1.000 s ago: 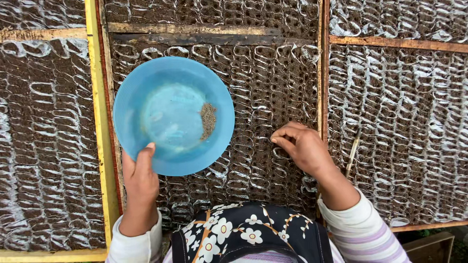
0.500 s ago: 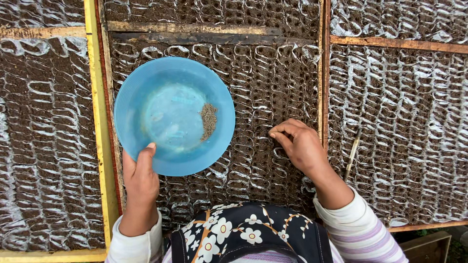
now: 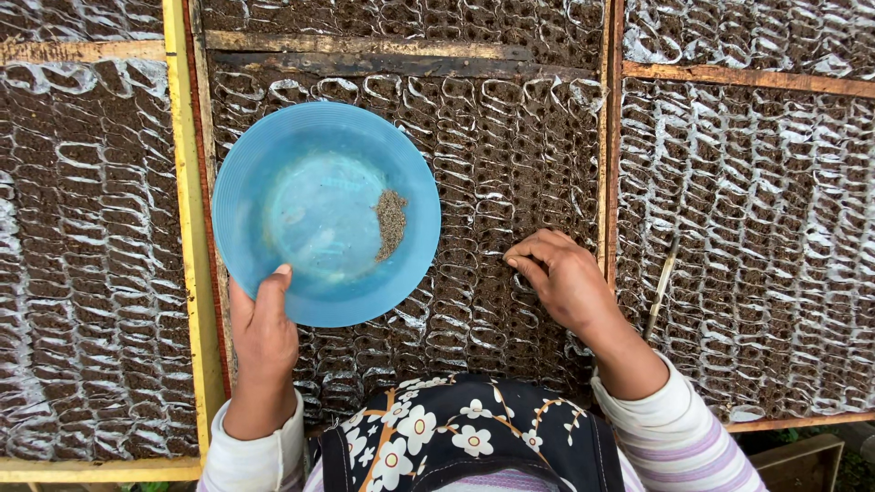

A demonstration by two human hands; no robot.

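- Left hand (image 3: pixel 262 339): grips the near rim of a blue plastic bowl (image 3: pixel 273 155), thumb hooked over the rim onto the inner wall, the other fingers hidden beneath; the grip is closed on the bowl.
- Blue plastic bowl: round and shallow, held level above the soil cells, extending away from the left fingers; it covers part of the middle tray.
- Seeds (image 3: pixel 391 222): a small brownish-grey heap lying on the bowl's inner wall, on the side toward the right hand, well apart from the left thumb.
- Right hand (image 3: pixel 563 276): palm down over the middle tray, fingers curled with thumb and forefinger pinched together at the tips (image 3: pixel 513 262); whether anything sits in the pinch cannot be told, as it is too small to see.
- Middle tray (image 3: pixel 510 137): rows of small clear-film cells packed with dark soil; the pinched fingertips are at or just above the cells directly beneath them.
- Wooden slat (image 3: pixel 609 164): upright divider just beside the right hand's knuckles, separating the middle tray from the right-hand tray (image 3: pixel 747 228).
- Thin stick (image 3: pixel 660 284): lies on the right-hand tray, near the right wrist.
- Yellow frame bar (image 3: pixel 187 228): runs just beyond the left hand's outer side, bordering the left-hand tray (image 3: pixel 82 273).
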